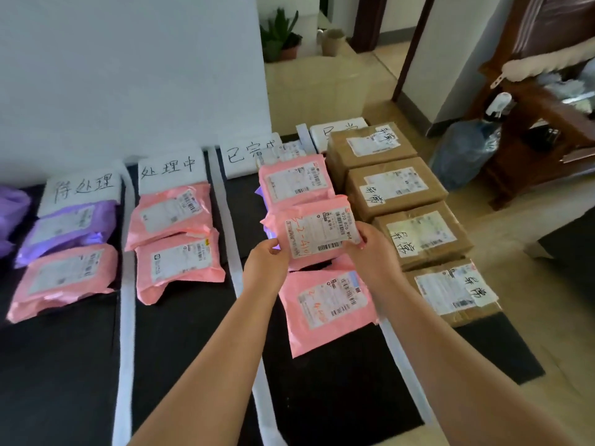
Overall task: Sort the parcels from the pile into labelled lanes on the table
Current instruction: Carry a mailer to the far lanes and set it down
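Fingers of right hand: clamped on the right edge of the held pink mailer, thumb over the label. Left hand: fingers pinching the same mailer's lower left corner.

Held pink mailer: label up, red handwriting across it, in the third lane from the left, just off frame centre toward 12 o'clock. Whether it rests on what lies below cannot be told.

Third lane, other items:
- rear pink mailer at 12 o'clock of the held one
- near pink mailer at 6 o'clock
- purple mailer edge showing beneath at 9 o'clock
- third lane sign, a white sheet with handwritten characters, at the far end

First lane, 9 o'clock in frame: first lane sign, then purple mailer, then front pink mailer nearest the viewer.

Second lane: second lane sign, then a pair of pink mailers, one behind the other, edges touching.

Fourth lane, 3 o'clock of the held mailer: four cardboard boxes in a row front to back, each with a shipping label and a handwritten white slip. Fourth lane sign is partly hidden behind the farthest box.

Bench: black top, lanes parted by white strips.

Surroundings:
- purple bundle at the frame's 9 o'clock edge
- water jug on the floor at 2 o'clock
- potted plant at 12 o'clock
- wooden furniture at 2 o'clock
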The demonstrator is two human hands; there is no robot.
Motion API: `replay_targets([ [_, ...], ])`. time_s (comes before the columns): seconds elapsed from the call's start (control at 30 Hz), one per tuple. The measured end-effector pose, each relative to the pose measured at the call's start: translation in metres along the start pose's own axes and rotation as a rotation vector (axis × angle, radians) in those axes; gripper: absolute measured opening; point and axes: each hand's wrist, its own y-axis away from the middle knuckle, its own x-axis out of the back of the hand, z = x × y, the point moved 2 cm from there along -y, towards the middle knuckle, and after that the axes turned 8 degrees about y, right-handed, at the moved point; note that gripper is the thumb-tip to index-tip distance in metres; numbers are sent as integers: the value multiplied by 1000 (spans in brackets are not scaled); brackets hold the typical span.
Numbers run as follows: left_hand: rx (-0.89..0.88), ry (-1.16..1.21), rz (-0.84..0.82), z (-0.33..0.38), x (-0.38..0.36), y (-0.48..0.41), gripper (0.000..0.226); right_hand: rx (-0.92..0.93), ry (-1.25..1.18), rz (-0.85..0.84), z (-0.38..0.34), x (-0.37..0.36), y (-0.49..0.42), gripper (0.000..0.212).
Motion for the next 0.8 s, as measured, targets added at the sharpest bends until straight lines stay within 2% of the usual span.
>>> replay_targets([
  [0.27,10,-79,8,11,-12,-11,36,28,104,-95,7,-12,-39,23],
  [0.6,20,24,33,14,-9,14,26,79,70,-43,-1,-6,-32,32],
  [0.8,0,71,97,16,5,48,53,168,82,-11,-22,6,2,50],
])
